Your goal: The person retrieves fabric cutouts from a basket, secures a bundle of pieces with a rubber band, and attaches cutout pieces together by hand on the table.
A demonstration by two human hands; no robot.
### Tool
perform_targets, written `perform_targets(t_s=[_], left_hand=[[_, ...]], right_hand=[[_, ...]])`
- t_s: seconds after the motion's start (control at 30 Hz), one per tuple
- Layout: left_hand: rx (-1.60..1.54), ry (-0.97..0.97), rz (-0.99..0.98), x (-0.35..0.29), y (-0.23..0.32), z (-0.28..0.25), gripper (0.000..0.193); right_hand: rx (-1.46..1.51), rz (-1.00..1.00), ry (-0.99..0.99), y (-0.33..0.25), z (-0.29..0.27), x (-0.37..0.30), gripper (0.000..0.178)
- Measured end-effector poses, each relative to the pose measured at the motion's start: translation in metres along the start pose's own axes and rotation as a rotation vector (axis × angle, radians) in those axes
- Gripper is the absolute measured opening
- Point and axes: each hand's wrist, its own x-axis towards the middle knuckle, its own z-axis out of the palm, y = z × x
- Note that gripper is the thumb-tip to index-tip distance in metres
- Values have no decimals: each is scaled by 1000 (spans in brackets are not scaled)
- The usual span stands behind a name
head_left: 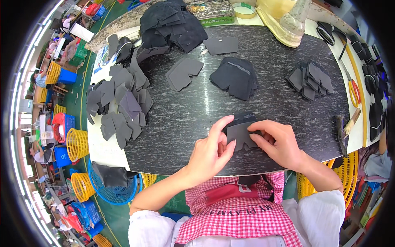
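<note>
- Our right fingers (265, 126) pinch the right edge of the notched grey piece (238, 135); our left fingers (221, 124) are spread at its left edge, and we cannot tell whether they grip.
- The dark streaked desk (181, 119) lies beneath; we have the grey piece near its front edge, over a black piece (243, 118).
- A black heap (175, 29) lies toward the far edge.
- Red-handled scissors (351, 81) lie at the right.
</note>
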Motion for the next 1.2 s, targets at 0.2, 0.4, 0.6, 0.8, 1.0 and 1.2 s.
perform_targets(t_s=[0.2,0.4,0.6,0.8,1.0,1.2], left_hand=[[18,-24,3,5,-2,2,56],[250,18,224,8,-8,6,38],[302,50,224,6,-10,6,35],[439,216,259,-4,-32,-38,16],[432,119,563,25,-16,-27,24],[590,149,813,87,2,-5,33]], right_hand=[[-71,-13,-5,2,-2,0,15],[-433,-215,-2,4,-5,5,13],[-505,-379,-108,-10,-19,-10,51],[-334,-387,-308,-3,-24,4,54],[-521,-460,99,19,-3,87,26],[327,277,171,33,-48,99,25]])
